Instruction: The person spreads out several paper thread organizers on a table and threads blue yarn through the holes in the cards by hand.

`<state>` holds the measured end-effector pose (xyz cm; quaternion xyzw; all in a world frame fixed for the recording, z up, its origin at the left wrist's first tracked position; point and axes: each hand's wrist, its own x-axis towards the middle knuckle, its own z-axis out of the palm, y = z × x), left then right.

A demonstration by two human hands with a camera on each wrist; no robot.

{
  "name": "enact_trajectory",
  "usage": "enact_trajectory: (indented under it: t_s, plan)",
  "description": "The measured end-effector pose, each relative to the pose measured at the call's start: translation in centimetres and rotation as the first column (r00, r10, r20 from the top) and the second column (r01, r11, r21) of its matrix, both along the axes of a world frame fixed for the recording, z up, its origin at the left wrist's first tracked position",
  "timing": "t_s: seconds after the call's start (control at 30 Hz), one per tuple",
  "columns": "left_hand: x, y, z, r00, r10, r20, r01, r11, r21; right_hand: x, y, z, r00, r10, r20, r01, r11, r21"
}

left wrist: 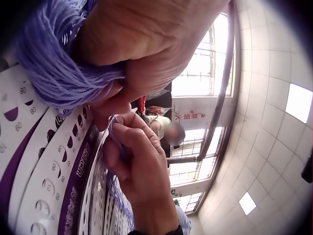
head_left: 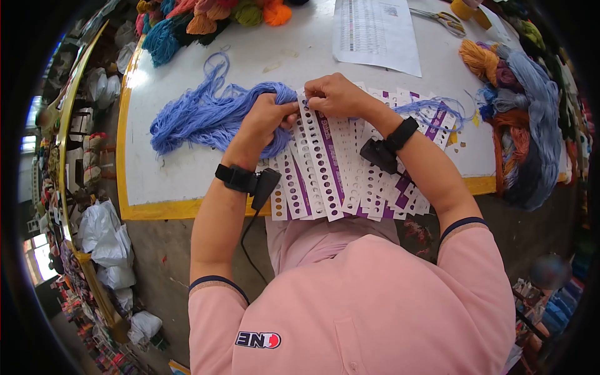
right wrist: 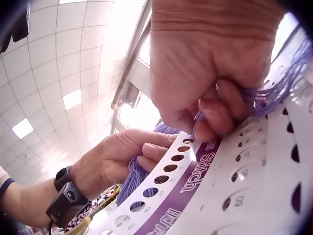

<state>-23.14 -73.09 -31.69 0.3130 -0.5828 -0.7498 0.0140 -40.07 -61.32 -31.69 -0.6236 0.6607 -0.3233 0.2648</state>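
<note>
A long white punched thread card [head_left: 317, 156] with a purple stripe stands tilted toward the person over a fan of similar cards [head_left: 292, 187]. My left hand [head_left: 269, 119] pinches its upper end between thumb and finger, and the periwinkle-blue yarn hank [head_left: 206, 119] loops over that hand. At the top hole, my right hand [head_left: 337, 95] pinches a strand of blue yarn [right wrist: 198, 117], fingertips right at the card in the right wrist view. More blue yarn [right wrist: 274, 98] trails out behind the curled right fingers. Both hands meet closely in the left wrist view.
Coloured yarn hanks [head_left: 231, 14] lie at the table's far left, and others [head_left: 531, 119] hang over its right side. A printed sheet [head_left: 375, 37] and scissors [head_left: 440, 19] lie at the back. Loose blue yarn [head_left: 431, 109] crosses the cards. The table edge [head_left: 187, 210] is yellow.
</note>
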Motion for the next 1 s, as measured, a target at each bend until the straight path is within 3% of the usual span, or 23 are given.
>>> enact_trajectory:
  t_s: [0.13, 0.23, 0.33, 0.4, 0.47, 0.57, 0.67, 0.77, 0.87, 1.0]
  plan:
    - [-0.3, 0.0, 0.0, 1.000, 0.004, 0.023, -0.004, 1.000, -0.014, 0.0, -0.5, -0.5, 0.998, 0.029, -0.059, -0.030, 0.999, -0.014]
    - [-0.7, 0.5, -0.2, 1.000, 0.017, 0.025, -0.013, 0.991, -0.134, 0.1, -0.3, -0.4, 0.997, 0.020, -0.069, -0.022, 0.999, -0.034]
    - [-0.7, 0.2, -0.8, 0.999, 0.027, 0.046, -0.018, 0.983, -0.185, 0.1, 0.2, -0.1, 0.995, -0.009, 0.097, 0.006, 1.000, 0.030]
    - [-0.3, -0.3, -0.8, 0.989, 0.074, 0.127, -0.001, 0.866, -0.501, 0.0, 0.7, 0.8, 0.975, -0.056, 0.214, 0.019, 0.985, 0.171]
    - [0.1, -0.9, -0.5, 0.972, 0.144, 0.185, 0.048, 0.649, -0.759, -0.1, 0.8, 1.5, 0.961, -0.089, 0.261, 0.025, 0.971, 0.239]
    - [0.3, -0.8, 0.0, 0.970, 0.167, 0.177, -0.066, 0.880, -0.471, 0.3, 0.6, 1.4, 0.964, -0.094, 0.247, 0.033, 0.970, 0.241]
    - [0.2, -0.3, 0.6, 0.980, 0.101, 0.172, 0.013, 0.828, -0.561, 0.4, 0.5, 1.2, 0.966, -0.101, 0.239, 0.040, 0.968, 0.249]
    - [1.1, -0.8, -0.6, 0.989, 0.148, -0.001, -0.143, 0.955, -0.259, 0.3, 0.6, 1.0, 0.974, -0.100, 0.205, 0.055, 0.975, 0.213]
    - [1.2, -0.9, 0.0, 0.984, 0.181, -0.003, -0.181, 0.983, -0.041, 0.3, 0.9, 0.6, 0.992, -0.070, 0.105, 0.053, 0.986, 0.159]
    - [1.0, -0.8, 0.4, 0.991, 0.107, 0.078, -0.084, 0.963, -0.258, 0.5, 0.5, 0.6, 0.997, -0.044, 0.056, 0.034, 0.986, 0.163]
